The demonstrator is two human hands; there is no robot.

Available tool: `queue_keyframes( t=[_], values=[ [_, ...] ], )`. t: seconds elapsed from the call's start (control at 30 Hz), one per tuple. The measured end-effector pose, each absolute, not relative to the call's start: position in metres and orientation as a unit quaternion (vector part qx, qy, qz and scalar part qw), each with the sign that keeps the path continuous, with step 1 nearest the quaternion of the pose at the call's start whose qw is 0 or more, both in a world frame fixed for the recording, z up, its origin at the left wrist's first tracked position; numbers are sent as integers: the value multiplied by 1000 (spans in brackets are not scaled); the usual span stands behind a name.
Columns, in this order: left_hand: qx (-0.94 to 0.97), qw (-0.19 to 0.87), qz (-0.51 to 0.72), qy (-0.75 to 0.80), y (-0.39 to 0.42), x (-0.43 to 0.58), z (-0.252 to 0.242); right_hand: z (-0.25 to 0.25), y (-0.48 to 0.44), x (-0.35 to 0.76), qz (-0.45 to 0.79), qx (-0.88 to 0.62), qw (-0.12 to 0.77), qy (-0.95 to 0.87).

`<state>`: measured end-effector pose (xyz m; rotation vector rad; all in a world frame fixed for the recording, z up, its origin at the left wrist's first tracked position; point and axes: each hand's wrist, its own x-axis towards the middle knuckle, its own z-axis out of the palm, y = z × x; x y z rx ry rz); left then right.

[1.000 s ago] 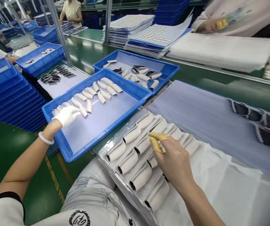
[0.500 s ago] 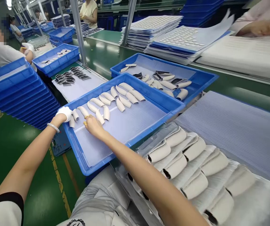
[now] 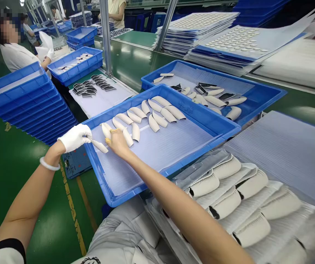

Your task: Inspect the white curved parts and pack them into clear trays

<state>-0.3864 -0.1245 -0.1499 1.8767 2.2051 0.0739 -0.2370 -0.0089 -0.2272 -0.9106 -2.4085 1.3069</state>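
Observation:
My left hand (image 3: 76, 138), in a white glove, is closed on the end of a curved cream ribbed piece (image 3: 100, 146), held tilted over the near left rim of a blue tray (image 3: 161, 173). My right hand (image 3: 118, 143), bare with yellow covers on fingertips, reaches into that tray. Its fingers are closed at the lower end of another curved cream piece (image 3: 106, 129); its palm side is hidden. Several similar curved pieces (image 3: 135, 132) lie in rows on the tray's pale ribbed liner.
Behind is a second blue tray (image 3: 259, 99) with cream and black pieces. Stacked blue trays (image 3: 36, 106) stand left. Larger cream shells (image 3: 252, 183) lie on wrapping at right. Dark flat pieces (image 3: 94, 86) lie on a white sheet. A co-worker (image 3: 17, 55) works at far left.
My left hand has drawn back from the tray's left corner and raised a curved cream piece. The small pieces beside it are gone from the liner. My right hand stays low in the tray.

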Motion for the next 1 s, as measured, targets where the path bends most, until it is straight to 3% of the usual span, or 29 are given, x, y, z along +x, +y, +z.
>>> queue_keyframes(
  t=[0.17, 0.3, 0.67, 0.83, 1.0],
  values=[
    [707, 172, 264, 633, -140, -351, -133, -184, -20, -149, 617, -253, 107, -738],
    [733, 203, 302, 575, -131, -318, -135, -169, -46, -97, 783, -246, 108, -560],
    [828, 128, 231, 495, -110, -261, -142, -173, -72, -31, 761, -329, 185, -528],
    [851, 100, 217, 468, -110, -248, -139, -169, -77, -15, 782, -307, 168, -515],
    [838, 56, 258, 477, -110, -230, -130, -168, -84, -7, 809, -309, 190, -462]
  ],
)
